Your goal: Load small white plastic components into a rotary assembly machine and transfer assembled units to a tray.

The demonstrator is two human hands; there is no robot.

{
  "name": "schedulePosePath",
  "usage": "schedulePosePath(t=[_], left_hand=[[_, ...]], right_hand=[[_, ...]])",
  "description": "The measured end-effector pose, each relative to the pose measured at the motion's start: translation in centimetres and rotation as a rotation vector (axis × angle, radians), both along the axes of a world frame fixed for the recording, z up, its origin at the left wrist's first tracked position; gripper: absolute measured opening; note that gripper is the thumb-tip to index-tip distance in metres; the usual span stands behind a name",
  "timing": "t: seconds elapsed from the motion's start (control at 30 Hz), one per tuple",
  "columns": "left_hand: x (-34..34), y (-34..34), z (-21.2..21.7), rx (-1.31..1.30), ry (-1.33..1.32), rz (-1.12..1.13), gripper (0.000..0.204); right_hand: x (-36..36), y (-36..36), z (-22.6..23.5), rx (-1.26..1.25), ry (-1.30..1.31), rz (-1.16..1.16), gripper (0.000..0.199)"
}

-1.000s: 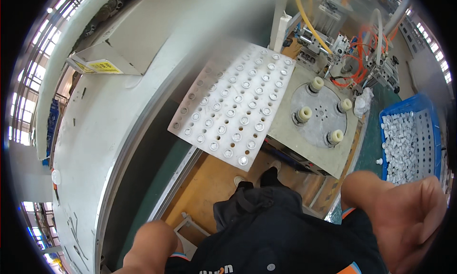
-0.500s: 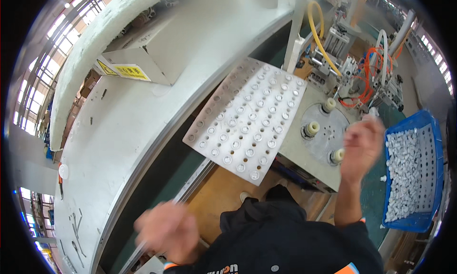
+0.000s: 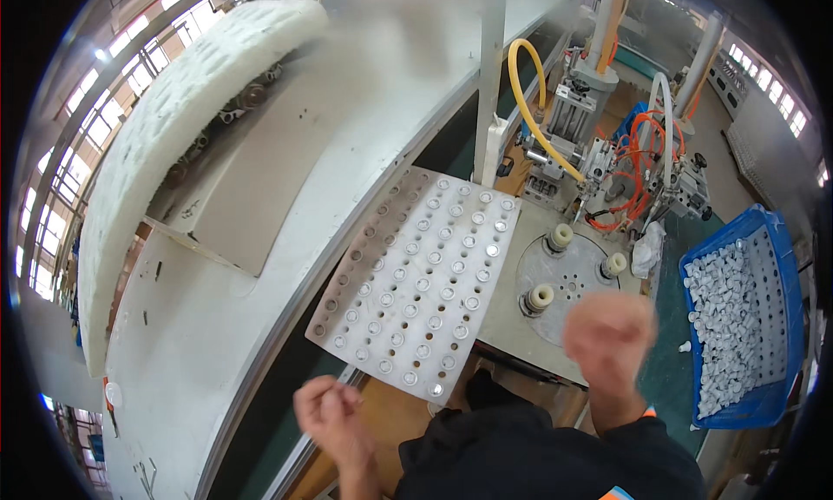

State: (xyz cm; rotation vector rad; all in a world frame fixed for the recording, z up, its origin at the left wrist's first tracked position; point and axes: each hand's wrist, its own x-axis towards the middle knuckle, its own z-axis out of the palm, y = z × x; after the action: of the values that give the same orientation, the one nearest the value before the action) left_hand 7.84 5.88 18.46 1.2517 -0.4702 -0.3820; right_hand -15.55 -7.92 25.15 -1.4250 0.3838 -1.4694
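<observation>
Just off the near-left corner of a white perforated tray [image 3: 403, 322], my left hand [image 3: 330, 413] hovers with its fingers curled in; whatever may be inside them is hidden. The tray carries rows of round, clear-looking pieces in its holes. My right hand [image 3: 610, 339] is smeared by motion over the near right edge of a round metal turntable [image 3: 570, 307]. Its fingers are too blurred to read. Cream-coloured cylindrical holders, one at the front left [image 3: 539, 299], one at the back [image 3: 559, 237] and one at the right [image 3: 614, 265], stand upright on the turntable.
Behind the turntable rises a pneumatic machine [image 3: 568, 118] with yellow and orange hoses. A blue basket [image 3: 785, 361] full of small white parts stands at the right. Along the left runs a white bench [image 3: 208, 326] with a grey box [image 3: 252, 187]. A metal post [image 3: 490, 83] borders the tray.
The view has shifted, so tray and machine sit lower and further left. My right hand has moved back from the turntable's right side toward me. My left hand shows more clearly, with curled fingers.
</observation>
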Motion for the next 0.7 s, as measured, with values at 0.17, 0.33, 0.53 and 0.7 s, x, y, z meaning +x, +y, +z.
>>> schedulePosePath(t=[0.17,0.33,0.53,0.7], left_hand=[[-3.4,-2.3,14.1,-0.863,-0.405,-0.475,0.023],[-5.2,-3.9,16.0,-0.796,-0.384,-0.644,0.014],[-3.3,-2.3,17.1,-0.748,-0.433,-0.942,0.014],[-3.6,-2.9,16.4,-0.747,-0.569,-0.867,0.018]], right_hand=[[1.4,1.0,9.4,-0.324,-0.620,0.008,0.015],[-2.6,-0.7,10.0,-0.459,-0.168,0.332,0.013],[-6.5,1.4,8.4,-0.501,-0.522,-0.140,0.037],[-2.3,1.8,8.1,-0.542,-0.574,-0.064,0.002]])
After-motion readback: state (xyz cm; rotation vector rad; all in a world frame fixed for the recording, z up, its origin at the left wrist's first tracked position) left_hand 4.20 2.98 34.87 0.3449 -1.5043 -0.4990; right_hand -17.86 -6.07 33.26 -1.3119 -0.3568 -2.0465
